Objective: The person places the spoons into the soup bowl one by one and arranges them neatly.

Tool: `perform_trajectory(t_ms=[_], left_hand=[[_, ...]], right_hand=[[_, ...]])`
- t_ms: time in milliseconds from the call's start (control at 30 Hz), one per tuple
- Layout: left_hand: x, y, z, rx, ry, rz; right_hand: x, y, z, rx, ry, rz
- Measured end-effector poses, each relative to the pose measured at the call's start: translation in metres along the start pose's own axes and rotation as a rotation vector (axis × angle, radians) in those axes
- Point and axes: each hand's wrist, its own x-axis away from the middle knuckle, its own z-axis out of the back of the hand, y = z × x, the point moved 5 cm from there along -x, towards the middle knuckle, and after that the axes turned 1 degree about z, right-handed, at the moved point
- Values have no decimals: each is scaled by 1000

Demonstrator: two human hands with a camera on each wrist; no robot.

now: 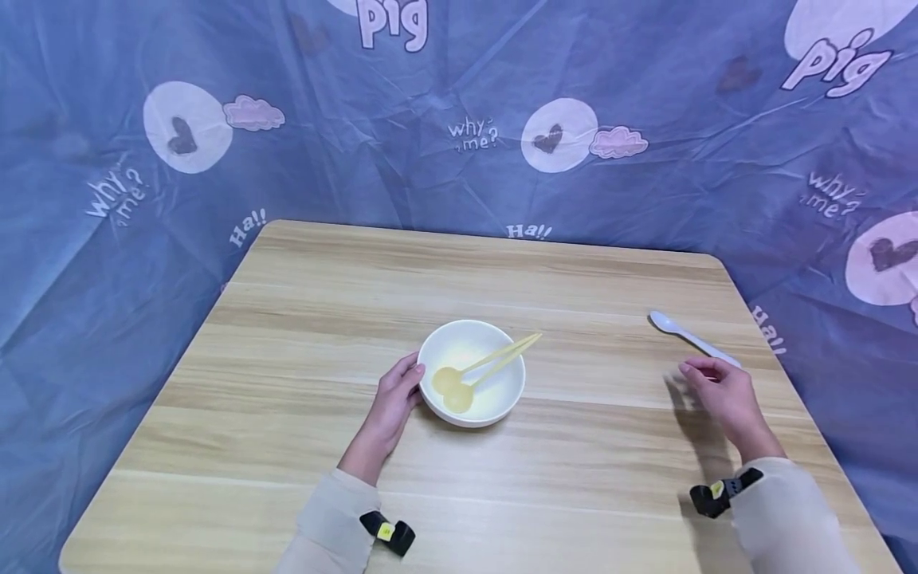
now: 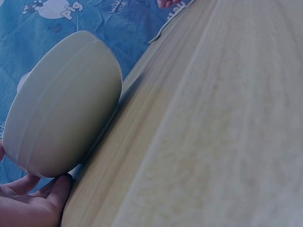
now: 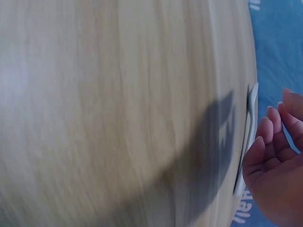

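A white bowl [image 1: 469,333] stands on the table, and my left hand [image 1: 393,399] grips its left side with the thumb at the rim. In the left wrist view the fingers [image 2: 59,191] lie low against the outside of the bowl [image 2: 71,94]. Two pale yellow spoons [image 1: 459,397] rest in it, their handles leaning over the right rim. Over at the right, a whitish spoon [image 1: 692,339] lies on the table. My right hand [image 1: 724,399] hovers just in front of its handle, fingers loosely bent and holding nothing.
The wood-grain table [image 1: 315,303] has rounded far corners. Behind and beside it hangs a blue printed cloth [image 1: 402,143]. Each sleeve carries a black strap, one on the left wrist [image 1: 387,532] and one on the right [image 1: 724,493].
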Motion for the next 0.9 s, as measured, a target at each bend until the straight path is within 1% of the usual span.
perform_trajectory(t_ms=[133, 333, 433, 600, 700, 833, 900], left_hand=[[-1, 2, 2, 2, 9, -6], [-1, 3, 3, 10, 13, -9], [-1, 4, 4, 9, 13, -15], [-1, 5, 4, 2, 11, -30], [0, 4, 4, 0, 18, -23], [2, 1, 4, -4, 16, -2], [3, 0, 3, -13, 6, 1]], right_hand=[[-8, 6, 7, 79, -6, -8], [-18, 10, 23, 195, 22, -32], [-22, 14, 27, 248, 16, -46], [-32, 14, 32, 323, 39, -13], [-36, 16, 35, 354, 50, 14], [-37, 23, 36, 399, 28, 31], [-37, 27, 36, 421, 15, 26]])
